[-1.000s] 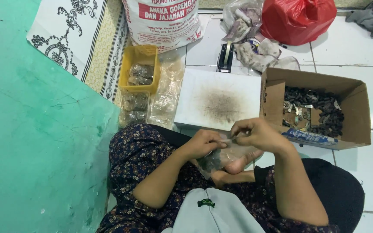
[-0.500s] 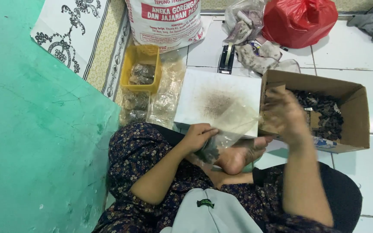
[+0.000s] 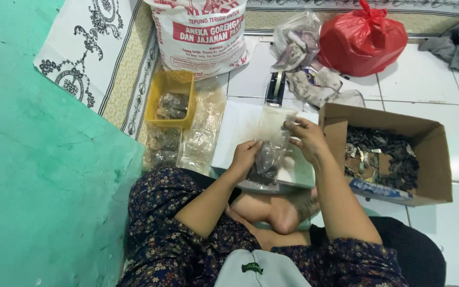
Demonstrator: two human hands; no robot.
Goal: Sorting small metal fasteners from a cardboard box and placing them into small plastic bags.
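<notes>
Both my hands hold up one small clear plastic bag (image 3: 270,143) with dark bits at its bottom. My left hand (image 3: 245,154) grips its lower left side. My right hand (image 3: 307,138) pinches its upper right edge. The bag hangs over a white board (image 3: 236,133) that lies on the tiled floor in front of my crossed legs.
An open cardboard box (image 3: 431,143) with dark small pieces stands at the right. A yellow tub (image 3: 167,87) and several filled clear bags (image 3: 200,141) lie at the left. Behind are a large white sack (image 3: 200,32), a red plastic bag (image 3: 362,40) and a tape dispenser (image 3: 276,87).
A second ago both hands were low over my foot with the bag. My right hand went towards the box, then came back. Both hands now hold the bag raised over the white board.
</notes>
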